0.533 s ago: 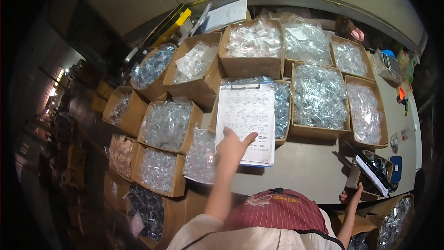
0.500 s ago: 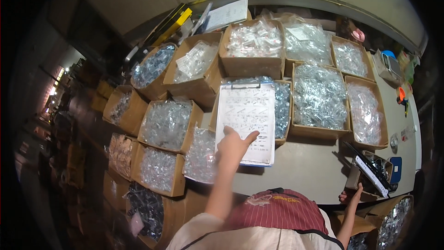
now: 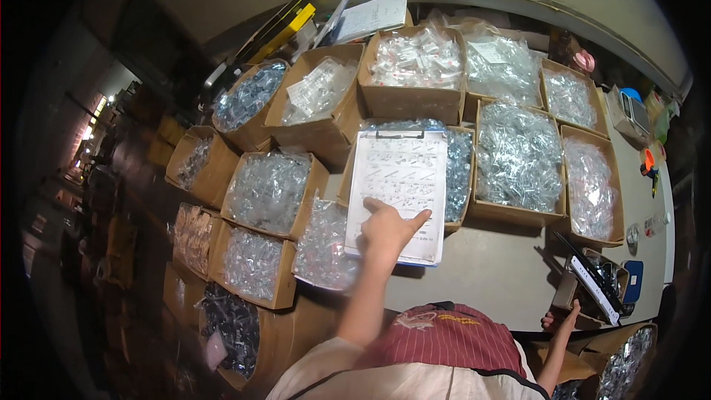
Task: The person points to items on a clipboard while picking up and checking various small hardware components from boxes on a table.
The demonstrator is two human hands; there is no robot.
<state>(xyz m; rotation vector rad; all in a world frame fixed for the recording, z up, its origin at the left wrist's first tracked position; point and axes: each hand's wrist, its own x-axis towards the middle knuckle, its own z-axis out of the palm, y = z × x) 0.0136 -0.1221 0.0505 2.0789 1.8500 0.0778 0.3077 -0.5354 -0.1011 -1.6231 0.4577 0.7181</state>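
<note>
A clipboard (image 3: 442, 246) with a printed sheet of small part drawings (image 3: 392, 170) leans at the middle of the table, against a carton of bluish bagged parts. My left hand (image 3: 386, 231) lies over its lower part, forefinger and thumb stretched apart; the other fingers are hidden. At the lower right, my right hand (image 3: 564, 320) is beside a small cardboard box (image 3: 569, 289), thumb and fingers apart, with nothing visible in it. Whether it touches the box I cannot tell. A long black and white strip (image 3: 595, 281) lies slanted across that box.
Cartons of clear-bagged metal parts surround the clipboard, among them a large one (image 3: 518, 211) on its right and another (image 3: 278, 231) on its left. A blue case (image 3: 632, 275), a clear bottle (image 3: 656, 224) and an orange-handled tool (image 3: 649, 161) lie toward the right edge.
My left hand still rests on the sheet, its forefinger a little differently placed. The whole view has shifted slightly. My right hand stays by the small box.
</note>
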